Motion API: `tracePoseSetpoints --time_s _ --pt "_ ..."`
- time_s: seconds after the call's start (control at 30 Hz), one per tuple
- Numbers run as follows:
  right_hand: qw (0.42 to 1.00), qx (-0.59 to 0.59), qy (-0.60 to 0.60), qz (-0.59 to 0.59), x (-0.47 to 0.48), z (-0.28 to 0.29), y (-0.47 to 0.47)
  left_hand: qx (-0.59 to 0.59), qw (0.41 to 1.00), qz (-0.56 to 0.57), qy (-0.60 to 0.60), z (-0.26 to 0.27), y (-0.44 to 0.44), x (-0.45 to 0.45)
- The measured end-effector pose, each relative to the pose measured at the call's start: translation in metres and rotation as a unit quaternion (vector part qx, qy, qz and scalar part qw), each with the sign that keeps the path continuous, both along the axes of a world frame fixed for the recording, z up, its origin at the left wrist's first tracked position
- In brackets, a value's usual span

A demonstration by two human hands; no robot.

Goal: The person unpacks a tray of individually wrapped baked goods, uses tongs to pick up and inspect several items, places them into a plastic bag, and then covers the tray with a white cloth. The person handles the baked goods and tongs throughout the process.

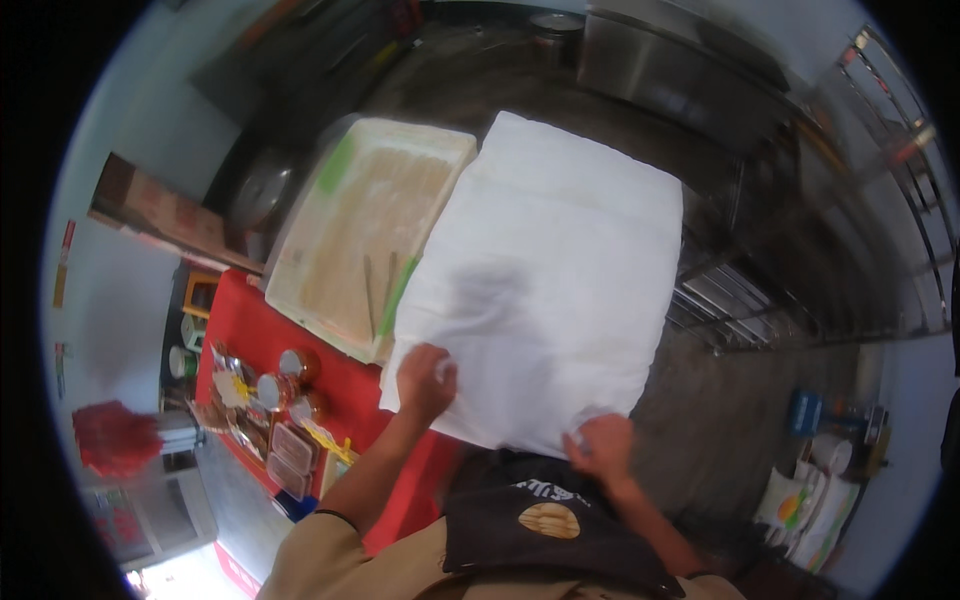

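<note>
A large white cloth [577, 247] lies spread out in front of me, its near edge reaching my dark apron. My left hand [427, 382] grips the cloth near its near left corner, with a fold bunched at the fingers. At the near right corner, my right hand [600, 446] has its fingers closed on the cloth edge, somewhat blurred. What lies under the cloth is hidden. Beside it on the left is a shallow pale tray [322, 334] with a tan, floury-looking surface and two thin stick-like tools [369, 300] in it.
A red-covered table [360, 401] holds jars [277, 390] and clear plastic boxes [291, 457] at the left. Metal racks [727, 300] stand to the right, with white sacks [810, 517] lower down. A steel cabinet [637, 60] and a lidded pot [556, 26] are at the far side.
</note>
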State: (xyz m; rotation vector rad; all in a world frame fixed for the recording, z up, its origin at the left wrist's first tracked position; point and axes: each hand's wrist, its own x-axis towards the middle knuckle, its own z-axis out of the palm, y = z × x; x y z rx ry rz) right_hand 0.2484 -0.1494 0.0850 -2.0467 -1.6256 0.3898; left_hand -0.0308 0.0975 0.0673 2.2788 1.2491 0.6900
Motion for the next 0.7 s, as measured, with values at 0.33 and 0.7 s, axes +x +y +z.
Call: tracePoseSetpoints --time_s 0.33,0.7 --pt "0.955 -0.060 0.064 0.285 0.029 -0.017 0.049 -0.016 0.988 0.043 0.146 -0.005 0.002 0.052" --pt "0.872 -0.055 0.359 0.327 0.109 -0.007 0.045 0.018 0.989 0.083 0.119 -0.026 -0.049 0.018"
